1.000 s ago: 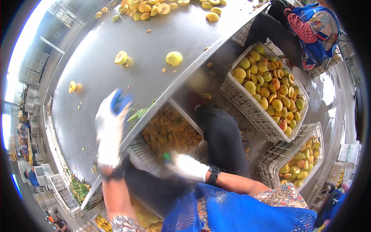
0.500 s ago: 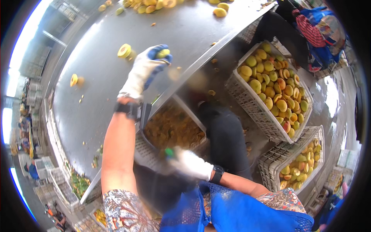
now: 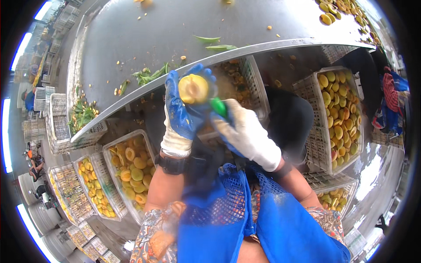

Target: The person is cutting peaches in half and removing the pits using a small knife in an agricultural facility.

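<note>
Fruit: yellow halved fruit (image 3: 193, 88), cut face up, just above picture centre, below the table edge.
Left hand: blue-palmed glove (image 3: 186, 109), fingers clenched around the fruit.
Right hand: white glove (image 3: 247, 133) at 3 o'clock of the fruit, fingers closed on a green-handled tool (image 3: 219, 106) touching the fruit.
Table: grey metal top (image 3: 175, 30) at 12 o'clock, strewn with green leaves (image 3: 151, 75).
Crates: white lattice crate (image 3: 326, 127) of yellow fruit at 3 o'clock; white trays (image 3: 112, 173) of halves at 8 o'clock.
Apron: blue (image 3: 263, 219) at 6 o'clock.

Steel table (image 3: 175, 26): green leaves (image 3: 151, 75), yellow fruit (image 3: 340, 9), scattered scraps.
</note>
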Motion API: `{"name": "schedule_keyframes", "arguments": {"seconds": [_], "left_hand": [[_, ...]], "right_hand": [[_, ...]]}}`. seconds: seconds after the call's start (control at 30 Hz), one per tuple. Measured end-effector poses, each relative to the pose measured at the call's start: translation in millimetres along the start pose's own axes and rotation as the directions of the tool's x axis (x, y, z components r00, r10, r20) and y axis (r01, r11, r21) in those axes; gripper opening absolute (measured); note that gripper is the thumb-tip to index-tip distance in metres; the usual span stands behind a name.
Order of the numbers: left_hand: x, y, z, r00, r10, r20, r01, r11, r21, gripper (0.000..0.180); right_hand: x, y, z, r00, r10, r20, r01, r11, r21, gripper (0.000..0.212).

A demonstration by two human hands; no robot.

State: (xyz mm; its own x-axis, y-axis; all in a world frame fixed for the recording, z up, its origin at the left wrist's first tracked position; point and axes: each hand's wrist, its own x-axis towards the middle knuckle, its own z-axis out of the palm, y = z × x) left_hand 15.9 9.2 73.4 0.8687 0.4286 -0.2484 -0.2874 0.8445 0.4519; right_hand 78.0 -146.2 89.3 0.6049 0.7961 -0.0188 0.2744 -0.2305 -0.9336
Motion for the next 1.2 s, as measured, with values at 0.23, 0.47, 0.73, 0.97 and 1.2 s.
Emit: {"name": "schedule_keyframes", "arguments": {"seconds": [0.23,0.47,0.73,0.97,1.2], "left_hand": [[-24.8,-3.5,2.8,0.993,0.084,-0.087,-0.065,0.977,0.205,0.065],[-29.2,-8.3,0.7,0.986,0.109,-0.124,-0.087,0.982,0.169,0.059],[-23.4,-18.4,-22.8,0.972,0.129,-0.198,-0.042,0.919,0.391,0.050],[-21.0,-19.4,-47.9,0.981,0.023,-0.191,0.086,0.834,0.545,0.049],[-18.5,-40.3,-51.2,0.961,0.149,-0.233,-0.067,0.942,0.328,0.051]], "right_hand": [[-6.8,2.3,20.7,0.978,-0.210,0.001,0.207,0.960,-0.191,0.029],[-9.8,2.0,30.8,0.988,-0.132,0.077,0.145,0.970,-0.198,0.029],[-13.3,12.6,36.4,0.974,0.113,0.194,-0.093,0.990,-0.108,0.030],[-12.5,26.8,35.1,0.848,0.300,0.437,-0.370,0.925,0.084,0.030],[-14.6,42.7,46.9,0.883,0.270,0.383,-0.354,0.920,0.169,0.030]]}}
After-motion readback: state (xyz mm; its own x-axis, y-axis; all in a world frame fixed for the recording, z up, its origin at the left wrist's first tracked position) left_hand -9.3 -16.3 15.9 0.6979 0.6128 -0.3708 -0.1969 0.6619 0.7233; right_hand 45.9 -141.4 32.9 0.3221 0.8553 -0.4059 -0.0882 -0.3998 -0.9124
